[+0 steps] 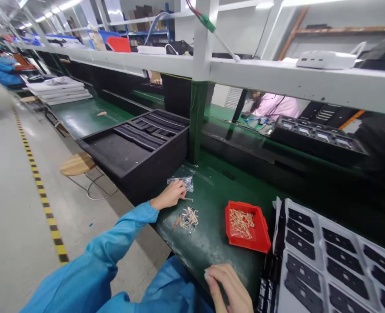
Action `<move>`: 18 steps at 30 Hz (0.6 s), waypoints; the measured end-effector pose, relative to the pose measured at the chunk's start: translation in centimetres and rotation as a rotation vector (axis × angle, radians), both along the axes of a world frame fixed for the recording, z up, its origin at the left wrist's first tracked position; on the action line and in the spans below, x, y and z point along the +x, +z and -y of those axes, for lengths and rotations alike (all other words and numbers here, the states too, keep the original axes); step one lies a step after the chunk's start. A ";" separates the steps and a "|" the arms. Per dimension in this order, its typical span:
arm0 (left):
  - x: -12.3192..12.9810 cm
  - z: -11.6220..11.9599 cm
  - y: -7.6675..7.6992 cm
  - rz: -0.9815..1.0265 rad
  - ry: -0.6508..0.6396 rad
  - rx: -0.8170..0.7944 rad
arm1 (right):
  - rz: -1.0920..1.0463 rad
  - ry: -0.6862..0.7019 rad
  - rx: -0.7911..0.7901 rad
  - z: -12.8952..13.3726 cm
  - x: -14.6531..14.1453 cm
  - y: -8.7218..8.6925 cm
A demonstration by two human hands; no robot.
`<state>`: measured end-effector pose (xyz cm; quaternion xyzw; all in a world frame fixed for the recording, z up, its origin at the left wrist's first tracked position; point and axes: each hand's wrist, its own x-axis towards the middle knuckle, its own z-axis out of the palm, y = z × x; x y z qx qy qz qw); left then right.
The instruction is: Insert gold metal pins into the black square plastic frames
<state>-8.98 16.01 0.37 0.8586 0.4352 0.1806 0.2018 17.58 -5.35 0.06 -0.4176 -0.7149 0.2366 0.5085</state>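
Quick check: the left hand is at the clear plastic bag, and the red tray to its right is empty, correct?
Not quite. The head view shows the red tray holding a heap of small tan strips, so it isn't empty. The left hand is at the clear plastic bag, with the tray to its right, as you said.

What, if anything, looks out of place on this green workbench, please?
A loose pile of small tan pieces lies on the green bench beside the left hand, unlike those in the red tray; it looks spilled.
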 end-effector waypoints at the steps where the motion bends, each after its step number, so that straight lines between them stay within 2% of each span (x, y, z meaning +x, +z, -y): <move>1: 0.5 0.3 0.2 0.023 -0.007 0.008 | 0.024 -0.005 -0.019 -0.7 0.1 0.3; 5: 2.6 0.8 1.6 0.101 -0.164 -0.031 | 0.026 -0.224 -0.223 -4.3 -0.8 0.7; 9: 4.4 0.9 2.2 0.157 -0.348 -0.097 | 0.022 -0.309 -0.293 -7.4 -2.2 -0.3; 13: 5.6 1.0 2.2 0.206 -0.455 -0.117 | 0.017 -0.294 -0.327 -8.2 -2.6 -0.8; 18: 6.3 1.4 2.7 0.237 -0.511 -0.108 | -0.010 -0.224 -0.372 -8.4 -2.5 -0.7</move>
